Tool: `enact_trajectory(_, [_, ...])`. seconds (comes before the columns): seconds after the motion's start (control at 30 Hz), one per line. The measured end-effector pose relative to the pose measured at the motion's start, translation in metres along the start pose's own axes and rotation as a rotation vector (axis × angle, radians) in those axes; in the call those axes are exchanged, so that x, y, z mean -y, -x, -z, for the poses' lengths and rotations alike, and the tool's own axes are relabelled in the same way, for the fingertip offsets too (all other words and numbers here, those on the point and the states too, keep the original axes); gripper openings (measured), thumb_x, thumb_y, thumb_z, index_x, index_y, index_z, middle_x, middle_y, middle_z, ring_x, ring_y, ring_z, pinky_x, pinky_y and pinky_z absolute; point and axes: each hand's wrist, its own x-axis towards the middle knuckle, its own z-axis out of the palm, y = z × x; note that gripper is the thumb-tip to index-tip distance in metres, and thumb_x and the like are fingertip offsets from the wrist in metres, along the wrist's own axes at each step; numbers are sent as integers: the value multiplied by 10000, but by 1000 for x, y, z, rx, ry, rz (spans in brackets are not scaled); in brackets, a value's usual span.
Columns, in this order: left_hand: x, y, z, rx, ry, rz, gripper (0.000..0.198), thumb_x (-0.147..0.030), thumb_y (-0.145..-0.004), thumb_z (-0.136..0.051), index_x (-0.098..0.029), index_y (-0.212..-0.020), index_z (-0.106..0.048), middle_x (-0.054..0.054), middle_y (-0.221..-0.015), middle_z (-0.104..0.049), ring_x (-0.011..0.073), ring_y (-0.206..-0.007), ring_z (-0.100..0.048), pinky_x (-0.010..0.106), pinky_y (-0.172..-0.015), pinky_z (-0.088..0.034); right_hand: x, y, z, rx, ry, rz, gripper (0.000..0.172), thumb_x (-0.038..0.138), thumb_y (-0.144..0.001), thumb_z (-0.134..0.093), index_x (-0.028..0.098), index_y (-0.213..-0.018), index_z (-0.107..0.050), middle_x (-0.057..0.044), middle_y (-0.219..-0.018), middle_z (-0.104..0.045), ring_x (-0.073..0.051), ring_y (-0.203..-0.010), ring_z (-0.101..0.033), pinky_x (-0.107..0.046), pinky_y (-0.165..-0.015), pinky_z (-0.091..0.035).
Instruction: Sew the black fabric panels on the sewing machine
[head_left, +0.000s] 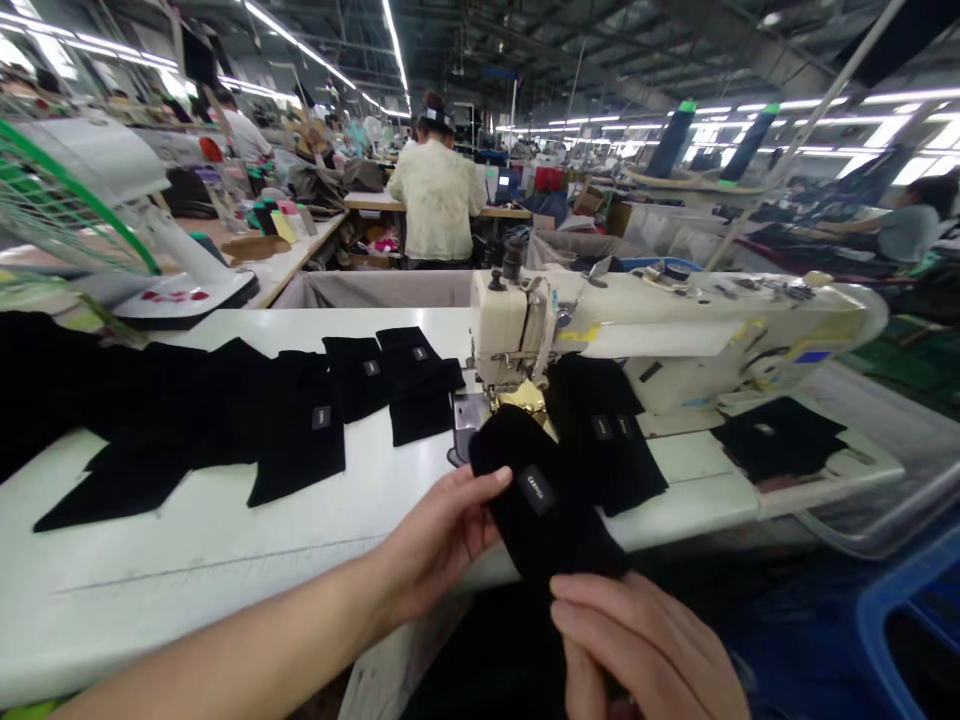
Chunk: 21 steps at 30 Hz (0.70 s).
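I hold a black fabric piece [540, 510] with a small grey label in front of a cream sewing machine [675, 330]. My left hand [442, 535] grips its left edge, thumb on top. My right hand [637, 650] pinches its near end below the table edge. The piece's far end lies by the needle plate [466, 415]. A chain of black labelled pieces [315, 410] trails left across the white table [225, 540]. More black pieces [611, 440] lie under the machine arm.
A black fabric stack [776, 440] rests right of the machine. A white fan base [180, 290] and green wire guard [52, 200] stand at the far left. A person in a pale shirt [439, 195] sits with their back to me. A blue bin [907, 620] sits lower right.
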Motion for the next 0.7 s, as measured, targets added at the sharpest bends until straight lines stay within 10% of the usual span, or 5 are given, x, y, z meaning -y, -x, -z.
enact_trajectory(0.2, [-18, -9, 8, -171, -50, -192, 229, -201, -753, -790, -138, -953, -699, 59, -892, -740, 151, -766, -685, 248, -760, -567, -25, 3, -17, -46, -265, -537, 365, 282, -889, -642, 226, -1239, -552, 22, -718, -622, -128, -500, -579, -232, -457, -488])
enact_trajectory(0.33, [-12, -2, 5, -172, -101, -146, 298, -262, -747, -804, -130, -985, -684, 85, -945, -737, 163, -786, -691, 254, -739, -572, -37, 0, -27, 181, -460, -900, 454, 436, -847, -666, 200, -1229, -596, 69, -592, -499, -145, -503, -513, -253, -488, -462])
enact_trajectory(0.57, [-37, -2, 14, -237, -586, -393, 653, -246, -622, -876, -239, -1227, -632, 20, -1047, -721, 199, -960, -669, 287, -823, -551, -38, -8, -26, 365, -620, -990, 304, 477, -878, -604, 182, -866, -675, 10, -719, -602, -158, -663, -554, -272, -628, -446])
enact_trajectory(0.7, [-65, -7, 21, -138, -805, -271, 363, -312, -619, -877, -180, -930, -746, 21, -881, -732, 176, -812, -657, 277, -765, -532, -40, -11, -20, 451, -629, -978, 283, 454, -856, -620, 177, -832, -673, 16, -693, -584, -156, -648, -535, -270, -617, -426])
